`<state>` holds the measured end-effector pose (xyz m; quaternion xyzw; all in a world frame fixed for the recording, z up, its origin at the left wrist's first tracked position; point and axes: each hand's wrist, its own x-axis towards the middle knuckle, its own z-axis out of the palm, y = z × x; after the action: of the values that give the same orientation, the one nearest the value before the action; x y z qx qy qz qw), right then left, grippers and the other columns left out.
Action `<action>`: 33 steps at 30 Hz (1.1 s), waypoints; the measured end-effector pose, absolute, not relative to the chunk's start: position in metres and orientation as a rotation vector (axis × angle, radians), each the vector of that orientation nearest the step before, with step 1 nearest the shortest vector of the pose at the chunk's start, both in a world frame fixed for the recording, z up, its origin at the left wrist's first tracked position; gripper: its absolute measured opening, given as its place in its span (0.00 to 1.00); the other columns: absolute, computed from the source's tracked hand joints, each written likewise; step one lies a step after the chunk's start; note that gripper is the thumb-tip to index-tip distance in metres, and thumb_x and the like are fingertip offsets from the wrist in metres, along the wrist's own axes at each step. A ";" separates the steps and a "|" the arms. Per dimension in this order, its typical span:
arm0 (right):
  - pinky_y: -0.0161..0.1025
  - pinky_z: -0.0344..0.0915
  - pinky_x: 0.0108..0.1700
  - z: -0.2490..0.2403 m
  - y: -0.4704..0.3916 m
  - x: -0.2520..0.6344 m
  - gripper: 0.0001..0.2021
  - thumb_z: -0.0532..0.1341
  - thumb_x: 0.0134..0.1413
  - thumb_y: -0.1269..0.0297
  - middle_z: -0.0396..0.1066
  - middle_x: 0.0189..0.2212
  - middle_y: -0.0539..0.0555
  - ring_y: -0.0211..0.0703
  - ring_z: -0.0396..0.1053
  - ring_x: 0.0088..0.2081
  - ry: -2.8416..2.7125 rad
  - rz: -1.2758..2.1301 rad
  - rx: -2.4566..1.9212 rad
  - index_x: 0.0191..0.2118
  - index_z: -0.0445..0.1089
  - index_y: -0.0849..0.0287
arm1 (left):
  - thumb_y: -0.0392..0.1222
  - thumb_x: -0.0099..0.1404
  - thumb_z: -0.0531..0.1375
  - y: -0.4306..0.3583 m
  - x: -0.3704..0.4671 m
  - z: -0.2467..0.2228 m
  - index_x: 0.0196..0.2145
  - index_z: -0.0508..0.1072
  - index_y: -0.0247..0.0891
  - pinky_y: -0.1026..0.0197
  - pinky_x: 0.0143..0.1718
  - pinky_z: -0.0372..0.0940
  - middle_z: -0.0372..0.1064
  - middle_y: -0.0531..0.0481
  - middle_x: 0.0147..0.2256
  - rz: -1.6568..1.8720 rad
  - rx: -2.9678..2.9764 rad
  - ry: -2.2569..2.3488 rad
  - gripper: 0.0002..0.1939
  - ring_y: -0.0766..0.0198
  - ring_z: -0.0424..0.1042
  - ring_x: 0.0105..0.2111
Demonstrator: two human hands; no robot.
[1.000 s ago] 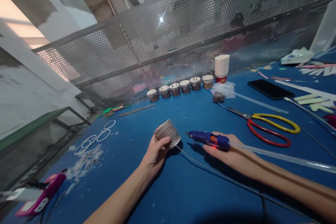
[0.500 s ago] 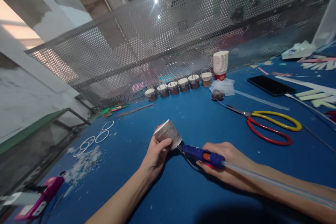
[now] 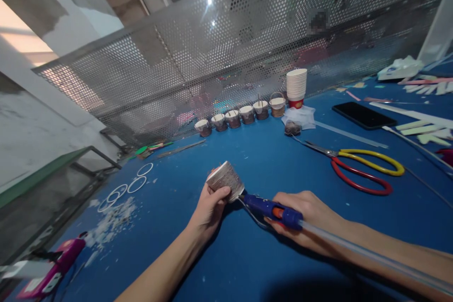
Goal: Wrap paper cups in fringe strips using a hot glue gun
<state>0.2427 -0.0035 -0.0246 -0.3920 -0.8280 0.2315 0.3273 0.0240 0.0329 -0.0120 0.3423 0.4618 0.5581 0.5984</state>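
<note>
My left hand (image 3: 211,207) is closed round a small paper cup (image 3: 226,180) wrapped in greyish-brown cord, held tilted above the blue table (image 3: 226,264). In my right hand (image 3: 304,217) is a blue hot glue gun (image 3: 269,208), with a long clear glue stick (image 3: 357,248) running out of its back. Its nozzle is at the cup's lower right edge; I cannot tell if it touches. A thin strand hangs below the cup toward my right hand. The fingers on the glue gun's grip are partly hidden.
Several cord-wrapped cups (image 3: 247,114) line the back, beside stacked paper cups (image 3: 296,86). Scissors (image 3: 364,166), a phone (image 3: 363,114) and a ball of cord (image 3: 292,128) lie right. At left are white rings (image 3: 137,184), white scraps (image 3: 115,222) and a magenta power strip (image 3: 58,269). A perforated metal screen (image 3: 198,56) stands behind.
The view has shifted very slightly. Both hands, the cup and the glue gun keep almost the same positions.
</note>
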 end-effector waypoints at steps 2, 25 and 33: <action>0.33 0.54 0.23 -0.026 -0.003 0.244 0.09 0.54 0.56 0.61 0.69 0.21 0.51 0.37 0.62 0.19 -2.145 0.596 -1.053 0.28 0.65 0.58 | 0.35 0.40 0.71 0.033 0.024 -0.012 0.45 0.71 0.37 0.53 0.49 0.65 0.75 0.46 0.40 1.295 0.785 1.065 0.31 0.53 0.72 0.45; 0.33 0.58 0.26 -0.010 -0.003 0.246 0.11 0.54 0.56 0.59 0.69 0.21 0.52 0.37 0.63 0.21 -2.098 0.742 -1.173 0.26 0.66 0.58 | 0.34 0.41 0.69 0.032 0.020 -0.010 0.45 0.71 0.36 0.50 0.52 0.63 0.77 0.46 0.37 1.259 0.769 1.009 0.29 0.52 0.74 0.43; 0.34 0.57 0.25 -0.010 -0.004 0.245 0.11 0.55 0.56 0.60 0.69 0.21 0.51 0.37 0.63 0.21 -2.098 0.751 -1.162 0.25 0.65 0.57 | 0.33 0.43 0.67 0.033 0.017 -0.012 0.46 0.71 0.37 0.48 0.52 0.63 0.76 0.44 0.40 1.237 0.780 0.959 0.29 0.49 0.73 0.45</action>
<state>0.2454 -0.0042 -0.0100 -0.4397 -0.7939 0.2843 0.3091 0.0167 0.0327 -0.0124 0.3420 0.4207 0.5428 0.6414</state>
